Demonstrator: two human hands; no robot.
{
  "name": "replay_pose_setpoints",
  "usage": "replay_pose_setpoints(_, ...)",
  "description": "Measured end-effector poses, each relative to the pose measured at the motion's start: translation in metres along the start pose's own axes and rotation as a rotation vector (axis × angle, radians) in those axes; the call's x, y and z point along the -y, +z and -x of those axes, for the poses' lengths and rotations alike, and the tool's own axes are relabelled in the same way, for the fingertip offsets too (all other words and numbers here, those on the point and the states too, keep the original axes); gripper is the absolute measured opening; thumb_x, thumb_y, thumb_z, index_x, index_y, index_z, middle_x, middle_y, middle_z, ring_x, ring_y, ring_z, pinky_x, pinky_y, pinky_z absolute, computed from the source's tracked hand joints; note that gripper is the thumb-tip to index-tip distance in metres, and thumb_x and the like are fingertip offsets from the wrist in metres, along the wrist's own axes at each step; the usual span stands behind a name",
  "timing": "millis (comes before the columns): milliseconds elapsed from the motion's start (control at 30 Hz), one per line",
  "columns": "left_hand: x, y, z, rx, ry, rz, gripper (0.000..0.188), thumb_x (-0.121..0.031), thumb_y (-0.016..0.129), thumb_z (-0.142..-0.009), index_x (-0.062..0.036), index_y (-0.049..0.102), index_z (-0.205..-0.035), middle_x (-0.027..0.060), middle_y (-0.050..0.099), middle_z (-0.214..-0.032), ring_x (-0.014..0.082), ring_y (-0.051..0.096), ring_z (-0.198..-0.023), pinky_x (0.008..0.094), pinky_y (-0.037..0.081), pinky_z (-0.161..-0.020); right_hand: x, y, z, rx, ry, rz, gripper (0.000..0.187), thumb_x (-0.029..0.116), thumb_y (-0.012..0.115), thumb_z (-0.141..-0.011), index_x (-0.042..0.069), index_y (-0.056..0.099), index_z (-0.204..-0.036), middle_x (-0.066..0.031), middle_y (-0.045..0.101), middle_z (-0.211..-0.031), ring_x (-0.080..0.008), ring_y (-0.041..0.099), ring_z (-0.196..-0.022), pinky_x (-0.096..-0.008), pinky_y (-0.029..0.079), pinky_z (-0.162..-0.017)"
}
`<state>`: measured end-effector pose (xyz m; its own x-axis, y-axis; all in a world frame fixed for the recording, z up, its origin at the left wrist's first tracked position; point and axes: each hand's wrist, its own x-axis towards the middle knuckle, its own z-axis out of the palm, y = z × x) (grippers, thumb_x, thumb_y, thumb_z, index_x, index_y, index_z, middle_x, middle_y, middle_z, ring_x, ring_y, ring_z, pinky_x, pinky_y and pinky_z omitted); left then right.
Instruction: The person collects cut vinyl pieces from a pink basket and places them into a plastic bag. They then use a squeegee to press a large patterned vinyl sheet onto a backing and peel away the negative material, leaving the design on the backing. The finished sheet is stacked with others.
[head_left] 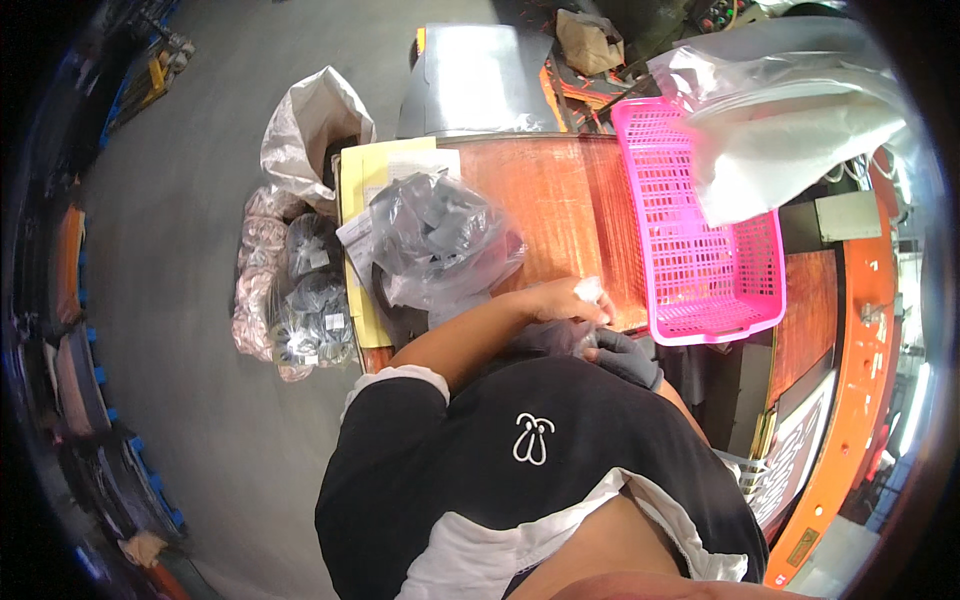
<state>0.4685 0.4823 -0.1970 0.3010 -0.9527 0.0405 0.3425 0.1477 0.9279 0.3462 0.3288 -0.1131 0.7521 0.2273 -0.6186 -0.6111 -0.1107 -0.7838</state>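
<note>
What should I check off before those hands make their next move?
1. Hands together: ok; the left hand and right hand meet at some clear plastic.
2. Both gloved: not ok; only the right shows a grey glove.
3. Firm hold: cannot tell; the fingers are too small to judge.
4. Basket open side up: ok.
5. Basket uncovered: not ok; plastic sheets cover part.

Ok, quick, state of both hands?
Left hand: curled beside the clear plastic; whether it grips can't be told.
Right hand, grey-gloved: closed, holding the clear plastic.
</note>
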Motion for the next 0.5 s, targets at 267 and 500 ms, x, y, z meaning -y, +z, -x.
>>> replay_pose_setpoints(267, 0.023, 0.013, -0.01, -0.255, 0.566, -0.894, 0.009, -0.013, 0.058, -0.067, -0.0044, 0.054, -0.067, 0.0104, 0.057, -0.075, 0.033, 0.057, -0.068, 0.0391, 0.043, -0.054, -0.023, -0.017, -0.032, -0.428, -0.45, 0.005, 0.029, 0.025, 0.05, -0.093, 0.003, 0.055, -0.11, 0.0028, 0.055, -0.08, -0.0055, 0.051, -0.074, -0.0212, 0.044, -0.063)
replay_pose_setpoints(500, 0.014, 0.018, -0.002, -0.802, 0.646, -0.995, 0.01, -0.014, 0.054, -0.075, -0.0066, 0.054, -0.081, 0.0122, 0.053, -0.08, 0.0308, 0.057, -0.068, 0.04, 0.045, -0.059, -0.032, -0.01, -0.042, -0.245, -0.197, 0.004, 0.04, 0.042, 0.046, -0.092, 0.004, 0.059, -0.097, 0.0009, 0.052, -0.064, -0.0084, 0.049, -0.056, -0.0222, 0.04, -0.053)
